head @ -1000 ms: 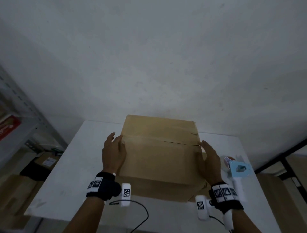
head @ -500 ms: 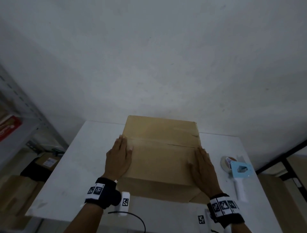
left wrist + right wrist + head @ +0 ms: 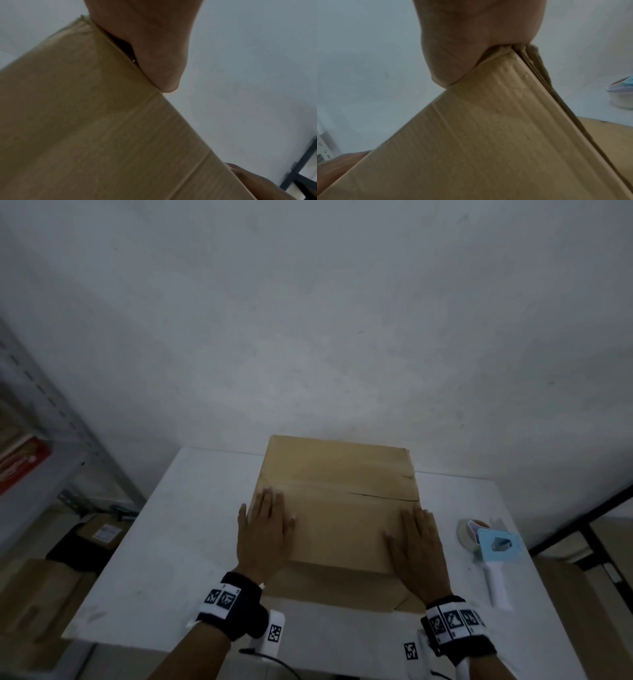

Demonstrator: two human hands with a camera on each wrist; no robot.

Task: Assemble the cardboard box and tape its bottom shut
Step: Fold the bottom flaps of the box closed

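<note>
A brown cardboard box (image 3: 337,501) stands on the white table (image 3: 164,559) with its folded flaps facing up and a seam running across the top. My left hand (image 3: 265,530) lies flat with straight fingers on the near flap at the box's left edge. My right hand (image 3: 416,549) lies flat on the same flap at the right edge. In the left wrist view the box (image 3: 96,128) fills the frame under my left hand (image 3: 154,54). In the right wrist view my right hand (image 3: 471,47) presses on the box (image 3: 479,135) at its corner. A blue tape dispenser (image 3: 493,553) with a white handle lies right of the box.
A metal shelf (image 3: 37,446) with a red package stands at the left, with cardboard boxes (image 3: 44,587) on the floor below it. A black frame (image 3: 589,529) stands at the right. A white wall rises behind the table. A black cable (image 3: 274,662) hangs at the near table edge.
Both hands have moved from the box's side edges onto the top of the near flap and now press it flat. The flap has come down level.
</note>
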